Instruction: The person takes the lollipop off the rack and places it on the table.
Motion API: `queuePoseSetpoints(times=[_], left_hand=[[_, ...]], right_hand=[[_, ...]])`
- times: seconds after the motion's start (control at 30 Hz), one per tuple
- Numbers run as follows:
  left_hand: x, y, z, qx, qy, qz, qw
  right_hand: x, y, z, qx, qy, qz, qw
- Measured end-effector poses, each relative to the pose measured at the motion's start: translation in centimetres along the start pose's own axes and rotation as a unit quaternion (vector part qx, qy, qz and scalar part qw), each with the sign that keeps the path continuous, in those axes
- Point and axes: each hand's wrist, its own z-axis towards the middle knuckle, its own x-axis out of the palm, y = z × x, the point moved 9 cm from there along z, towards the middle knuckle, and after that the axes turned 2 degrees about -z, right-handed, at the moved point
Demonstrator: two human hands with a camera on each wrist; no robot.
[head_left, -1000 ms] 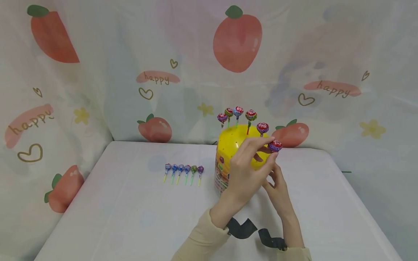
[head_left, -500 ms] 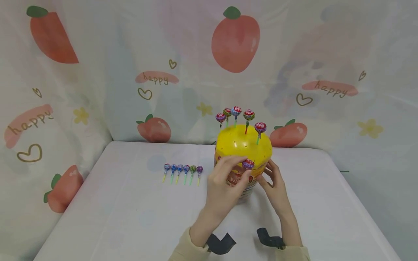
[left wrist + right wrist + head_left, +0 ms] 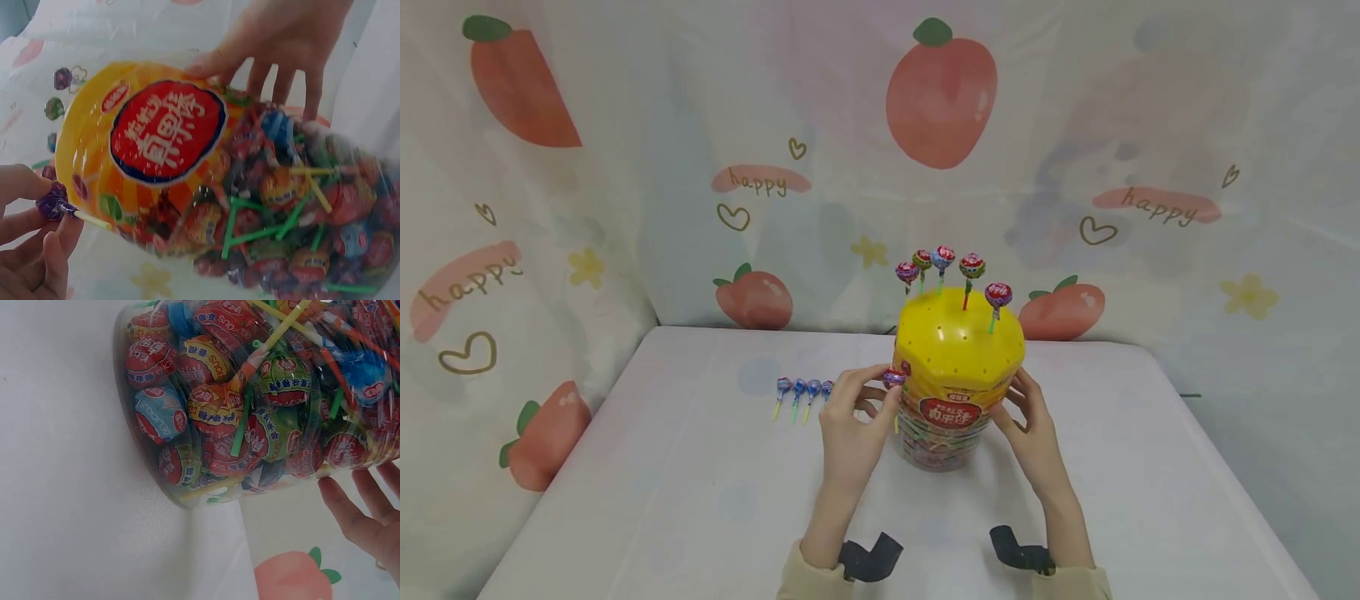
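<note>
My left hand [image 3: 853, 433] pinches a purple-wrapped lollipop [image 3: 893, 379] by its head, just left of a tall clear jar [image 3: 942, 452]. In the left wrist view, its pale yellow stick [image 3: 94, 219] points toward the jar. The jar is full of wrapped lollipops and has a yellow lid [image 3: 955, 342] dotted with small holes. Several lollipops [image 3: 972, 267] stand upright in the lid along its back and right edge. My right hand [image 3: 1033, 429] rests against the jar's right side, thumb in front and fingers spread behind, as the left wrist view shows [image 3: 281, 50].
Several loose lollipops [image 3: 798, 389] lie in a row on the white table [image 3: 700, 483], left of the jar. My left hand hides the row's right end. A fruit-printed cloth [image 3: 835, 100] hangs behind and beside the table.
My left hand has moved left, carrying the purple lollipop from the lid's right side past the jar's front to its left side. My right hand stays at the jar.
</note>
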Motion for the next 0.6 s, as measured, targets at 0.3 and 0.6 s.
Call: queuePoseSetpoints(times=[0.3, 0.6], left_hand=[[-1.4, 5.9, -0.1, -0.134, 0.036, 0.033, 0.9898], [-1.8, 12.0, -1.7, -0.262, 0.091, 0.075, 0.9580]], right_hand=[[0.1, 0.0, 0.1, 0.000, 0.000, 0.005, 1.000], [0.1, 0.0, 0.0, 0.004, 0.000, 0.005, 1.000]])
